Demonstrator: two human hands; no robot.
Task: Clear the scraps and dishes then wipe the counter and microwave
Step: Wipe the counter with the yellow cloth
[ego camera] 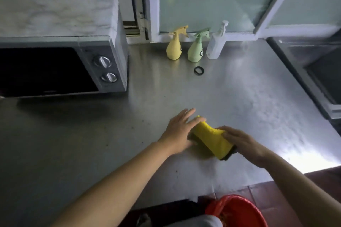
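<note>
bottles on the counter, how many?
3, in a row by the window: yellow spray bottle leftmost, green spray bottle in the middle, clear pump bottle rightmost. None look hidden.

dim, blurry, glare on counter [304,160]

No text can be read; the dark labels on the yellow spray bottle [173,49] and green spray bottle [195,52] are blurred.
</note>
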